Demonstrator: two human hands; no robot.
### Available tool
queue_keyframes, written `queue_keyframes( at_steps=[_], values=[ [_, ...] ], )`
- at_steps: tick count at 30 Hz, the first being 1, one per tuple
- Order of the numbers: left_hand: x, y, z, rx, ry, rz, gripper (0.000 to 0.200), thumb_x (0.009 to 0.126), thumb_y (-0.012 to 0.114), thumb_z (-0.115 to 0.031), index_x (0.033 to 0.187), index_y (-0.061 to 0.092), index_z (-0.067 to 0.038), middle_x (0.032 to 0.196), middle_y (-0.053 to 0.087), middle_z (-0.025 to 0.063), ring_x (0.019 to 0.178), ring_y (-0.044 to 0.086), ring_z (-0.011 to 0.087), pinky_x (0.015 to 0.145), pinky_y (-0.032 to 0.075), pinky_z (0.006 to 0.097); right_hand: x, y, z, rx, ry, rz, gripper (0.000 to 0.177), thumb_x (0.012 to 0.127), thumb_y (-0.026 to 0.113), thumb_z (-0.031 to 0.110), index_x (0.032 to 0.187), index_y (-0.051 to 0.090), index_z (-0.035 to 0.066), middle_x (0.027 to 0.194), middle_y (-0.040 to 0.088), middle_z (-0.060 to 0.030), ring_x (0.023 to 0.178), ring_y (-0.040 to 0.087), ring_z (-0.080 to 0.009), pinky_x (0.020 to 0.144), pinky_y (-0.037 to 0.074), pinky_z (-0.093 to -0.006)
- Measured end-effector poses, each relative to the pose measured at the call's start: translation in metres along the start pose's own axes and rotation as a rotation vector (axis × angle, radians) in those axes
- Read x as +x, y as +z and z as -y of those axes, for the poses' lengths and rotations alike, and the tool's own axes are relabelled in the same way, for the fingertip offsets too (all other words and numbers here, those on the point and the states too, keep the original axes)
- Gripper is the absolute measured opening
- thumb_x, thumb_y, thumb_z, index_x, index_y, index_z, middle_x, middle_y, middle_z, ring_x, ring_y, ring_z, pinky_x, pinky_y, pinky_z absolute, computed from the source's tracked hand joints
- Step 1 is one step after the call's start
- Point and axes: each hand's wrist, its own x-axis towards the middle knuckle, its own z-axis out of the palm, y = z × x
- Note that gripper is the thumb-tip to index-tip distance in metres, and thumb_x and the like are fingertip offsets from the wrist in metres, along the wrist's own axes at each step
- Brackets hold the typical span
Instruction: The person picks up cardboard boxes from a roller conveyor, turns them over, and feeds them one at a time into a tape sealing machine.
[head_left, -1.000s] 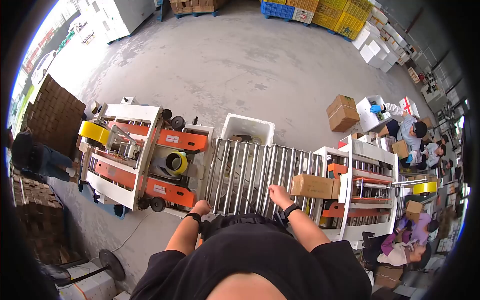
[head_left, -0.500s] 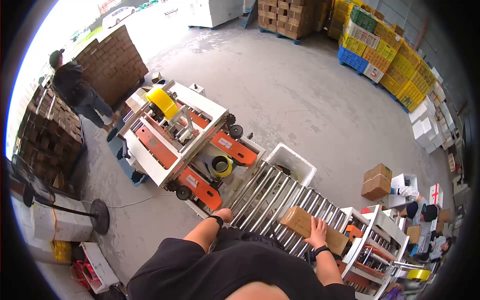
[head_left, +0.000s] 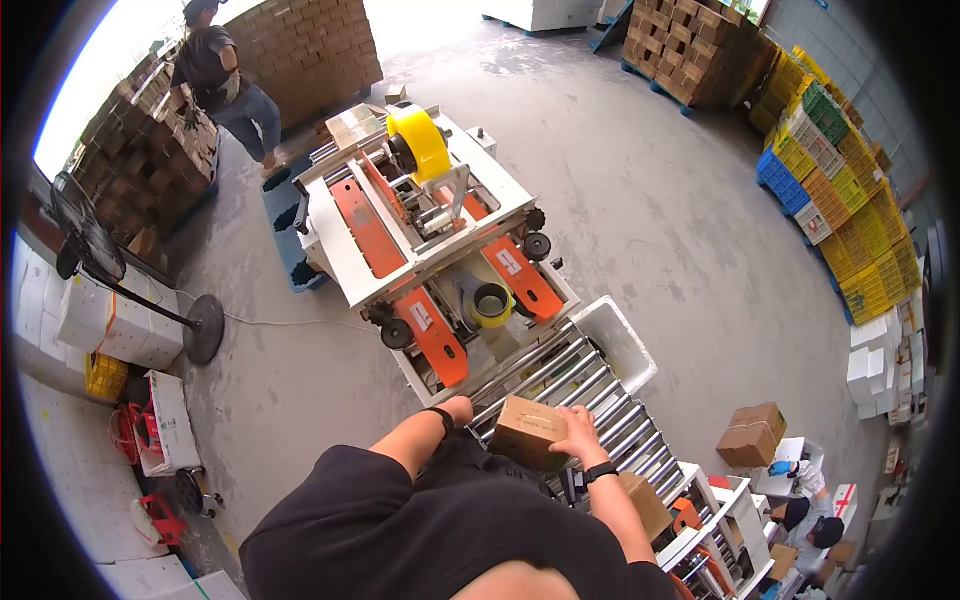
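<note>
On the roller conveyor (head_left: 625,425) sits a brown cardboard box (head_left: 525,425) with printing on its top. My right hand (head_left: 574,436) grips the box's right end, fingers over its top edge and thumb on the near side. My left hand (head_left: 458,409) is at the near left edge of the rollers, close to the box but apart from it; its fingers are hidden. A second cardboard box (head_left: 646,506) lies farther right on the conveyor, partly behind my right forearm.
A carton-sealing machine (head_left: 435,235) with orange side panels and a yellow tape roll (head_left: 425,145) stands at the conveyor's far end. A white foam bin (head_left: 632,350) stands beside the rollers. A person (head_left: 225,85) is near stacked cartons at upper left. Others work at lower right.
My right hand and the box have moved left along the rollers towards the sealing machine, away from the second box. The view has turned, and the person at upper left has shifted.
</note>
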Motion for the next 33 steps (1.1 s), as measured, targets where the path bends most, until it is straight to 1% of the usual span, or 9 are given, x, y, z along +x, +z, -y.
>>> queue_keyframes(
  at_steps=[3,5,9,14,16,19,23,28,33],
  values=[
    [-0.036,-0.023,-0.032,-0.404,-0.187,0.128,0.026,0.071,0.048,-0.008,0.092,0.063,-0.004,0.079,0.064,0.0117,0.069,0.063,0.0236,0.057,0.051,0.0361,0.016,0.021,0.007,0.029,0.277,-0.237,0.082,0.051,0.078,0.025,0.123,0.04,0.01,0.115,0.041,-0.0172,0.106,0.043,-0.0361,0.089,0.04,-0.0406],
    [-0.033,-0.021,-0.037,-0.555,-0.227,0.256,0.058,0.073,0.05,-0.008,0.129,0.039,-0.021,0.077,0.058,0.0023,0.06,0.056,0.0144,0.05,0.047,0.0319,0.022,0.029,0.001,0.191,0.564,-0.104,0.081,0.056,0.075,0.028,0.124,0.036,0.008,0.116,0.043,-0.0198,0.101,0.048,-0.0406,0.086,0.043,-0.0393],
    [-0.045,-0.031,-0.062,-0.995,-0.211,0.374,0.053,0.077,0.051,-0.008,0.126,0.038,-0.023,0.077,0.054,0.0004,0.063,0.056,0.0146,0.055,0.046,0.0325,0.017,0.036,0.008,0.75,0.861,0.251,0.055,0.079,0.058,0.028,0.125,0.033,0.012,0.116,0.048,-0.0174,0.074,0.06,-0.0373,0.061,0.052,-0.0441],
    [-0.053,-0.038,-0.077,-1.034,-0.231,0.332,0.041,0.082,0.051,-0.007,0.119,0.04,-0.022,0.09,0.054,0.0007,0.087,0.054,0.014,0.067,0.044,0.0351,0.038,0.128,-0.044,0.762,0.818,-0.272,0.04,0.078,0.061,0.022,0.111,0.043,0.008,0.098,0.056,-0.0123,0.068,0.059,-0.0232,0.055,0.049,-0.0346],
    [-0.019,0.005,-0.04,-1.141,0.055,0.292,0.037,0.076,0.055,-0.007,0.111,0.047,-0.018,0.082,0.052,0.0008,0.073,0.052,0.012,0.059,0.042,0.033,0.056,0.13,-0.037,0.686,0.978,-0.418,0.04,0.074,0.066,0.021,0.105,0.045,0.005,0.093,0.057,-0.0117,0.071,0.057,-0.0217,0.059,0.048,-0.0343],
    [-0.024,-0.006,-0.046,-1.354,-0.053,0.241,0.03,0.074,0.058,-0.007,0.102,0.053,-0.014,0.081,0.052,0.0018,0.072,0.052,0.0127,0.058,0.042,0.0328,0.071,0.072,0.012,0.651,0.928,-0.452,0.042,0.066,0.071,0.017,0.098,0.046,0.004,0.092,0.058,-0.0172,0.088,0.056,-0.032,0.076,0.044,-0.0389],
    [-0.019,-0.023,-0.044,-1.54,-0.234,0.221,0.04,0.075,0.058,-0.003,0.112,0.047,-0.01,0.101,0.052,0.0015,0.09,0.051,0.0159,0.074,0.042,0.038,0.131,0.102,-0.012,0.809,0.673,-0.371,0.059,0.069,0.065,0.004,0.12,0.036,0.005,0.106,0.053,-0.0119,0.072,0.055,-0.0197,0.051,0.045,-0.0296],
    [-0.033,-0.058,-0.064,-1.492,-0.209,0.025,0.058,0.074,0.056,-0.002,0.128,0.036,-0.008,0.115,0.047,0.0057,0.09,0.05,0.0167,0.073,0.042,0.0355,0.168,0.051,0.035,0.995,0.407,-0.146,0.075,0.073,0.061,0.004,0.135,0.019,0.007,0.137,0.027,-0.0179,0.117,0.039,-0.0277,0.082,0.043,-0.0379],
    [-0.02,-0.062,-0.058,-1.451,-0.275,-0.047,0.053,0.074,0.056,-0.001,0.123,0.037,-0.005,0.11,0.049,0.007,0.085,0.053,0.017,0.068,0.043,0.0351,0.138,0.022,0.051,1.01,0.493,-0.037,0.064,0.071,0.066,0.011,0.127,0.036,0.001,0.118,0.047,-0.0213,0.108,0.049,-0.0288,0.086,0.042,-0.035]
  ],
)
